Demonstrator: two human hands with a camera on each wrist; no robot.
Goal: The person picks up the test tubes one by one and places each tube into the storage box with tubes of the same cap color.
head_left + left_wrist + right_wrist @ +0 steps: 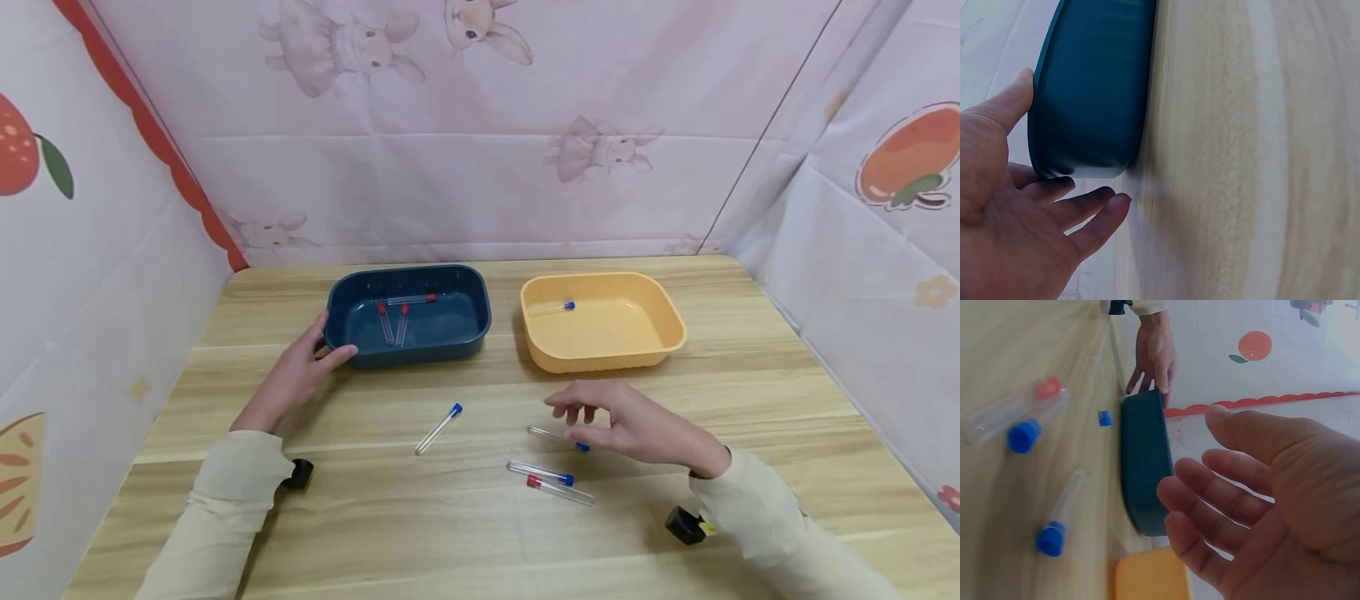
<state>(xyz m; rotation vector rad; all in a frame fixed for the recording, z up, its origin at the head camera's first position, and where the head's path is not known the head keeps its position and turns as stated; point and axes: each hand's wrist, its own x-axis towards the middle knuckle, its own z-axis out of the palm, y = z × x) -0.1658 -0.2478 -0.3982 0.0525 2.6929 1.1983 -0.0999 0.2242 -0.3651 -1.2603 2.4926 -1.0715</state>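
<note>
The left hand (298,368) is rested, relaxed, against the navy tray (420,357); the right hand (630,423), fingers parted, is held empty over a blue-capped tube (1067,507) on the bench (360,517), which should be pinched mid-barrel.

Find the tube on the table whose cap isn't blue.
The red-capped tube, right beside a blue-capped tube; the other three on the table all have blue caps.

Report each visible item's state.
Navy basin: upright, holds three red-capped test tubes
Yellow basin: upright, holds one blue-capped test tube
Three loose blue-capped test tubes: closed, lying on table
Loose red-capped test tube: closed, lying on table
Left hand: touching navy basin
Right hand: empty
</note>
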